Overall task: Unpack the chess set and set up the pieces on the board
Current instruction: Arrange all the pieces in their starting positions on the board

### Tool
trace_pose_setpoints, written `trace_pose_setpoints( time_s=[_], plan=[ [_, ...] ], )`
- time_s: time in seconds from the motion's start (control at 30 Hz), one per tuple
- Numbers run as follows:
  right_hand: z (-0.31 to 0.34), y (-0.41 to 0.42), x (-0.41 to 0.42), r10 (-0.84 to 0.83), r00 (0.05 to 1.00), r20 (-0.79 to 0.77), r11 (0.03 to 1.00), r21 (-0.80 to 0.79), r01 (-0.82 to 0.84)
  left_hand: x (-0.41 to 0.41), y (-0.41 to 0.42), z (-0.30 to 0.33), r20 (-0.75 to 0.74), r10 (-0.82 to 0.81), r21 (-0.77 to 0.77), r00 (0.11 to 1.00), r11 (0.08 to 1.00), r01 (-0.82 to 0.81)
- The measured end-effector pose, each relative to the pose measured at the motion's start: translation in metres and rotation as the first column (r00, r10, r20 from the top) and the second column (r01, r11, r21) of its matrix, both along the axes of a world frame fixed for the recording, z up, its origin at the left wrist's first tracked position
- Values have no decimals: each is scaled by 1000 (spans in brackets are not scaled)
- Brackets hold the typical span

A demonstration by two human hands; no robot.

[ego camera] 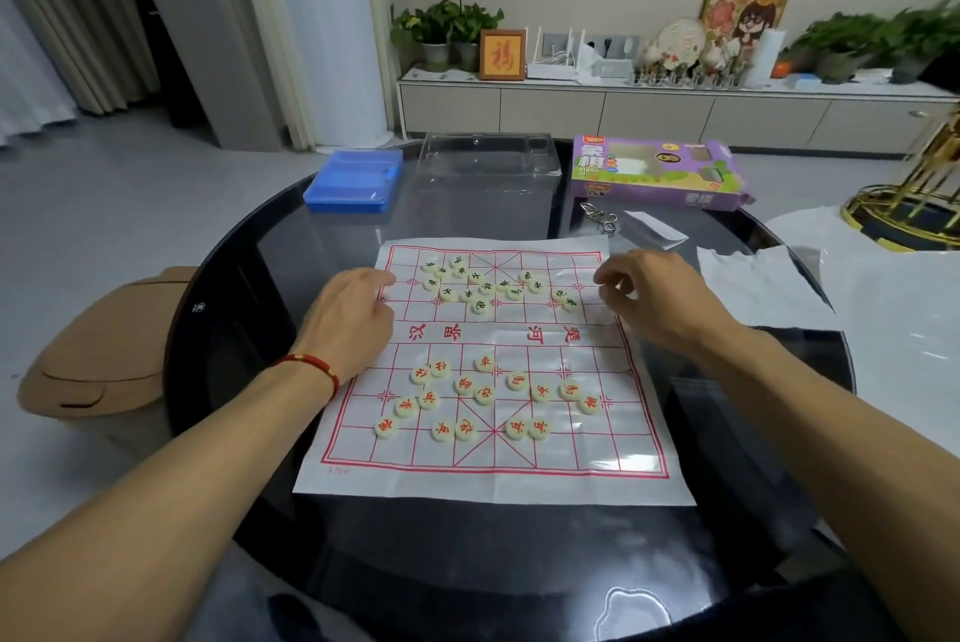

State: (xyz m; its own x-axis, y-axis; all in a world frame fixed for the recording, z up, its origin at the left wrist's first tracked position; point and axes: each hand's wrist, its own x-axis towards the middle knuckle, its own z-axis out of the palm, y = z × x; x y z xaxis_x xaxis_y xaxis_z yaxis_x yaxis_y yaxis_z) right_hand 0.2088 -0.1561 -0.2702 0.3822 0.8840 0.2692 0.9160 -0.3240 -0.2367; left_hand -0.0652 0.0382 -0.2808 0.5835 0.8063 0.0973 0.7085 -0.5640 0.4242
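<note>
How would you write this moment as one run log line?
stage: pieces unsorted | board: flat on table | green pieces: far half | red pieces: near half | left hand, right hand: at far edges

I see both my bare arms reaching forward. My left hand (pixel 349 315) lies palm down, fingers stretched out and close together, holding nothing. A red string sits on that wrist. My right hand (pixel 655 293) hangs a bit higher, fingers bent loosely, holding nothing too.
</note>
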Motion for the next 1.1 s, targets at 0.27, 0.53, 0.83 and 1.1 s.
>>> trace_pose_setpoints(
  time_s=[0.27, 0.53, 0.83, 1.1],
  plan=[
    [-9, 43, -8, 70, 997, -32, 997, 40, -69, 36, 22, -16, -27, -72, 175, 997, 982, 76],
    [-18, 64, -23, -55, 982, 182, 995, -76, 70, 36, 23, -34, -6, -86, 239, 996, 967, 85],
    [6, 55, 22, -85, 996, 24, 993, 80, 83, 36, 24, -37, -1, -81, 234, 997, 969, 79],
    [-25, 41, 53, -183, 972, -147, 981, 46, 191, 36, 24, -39, 5, -76, 243, 997, 967, 73]
  ],
)
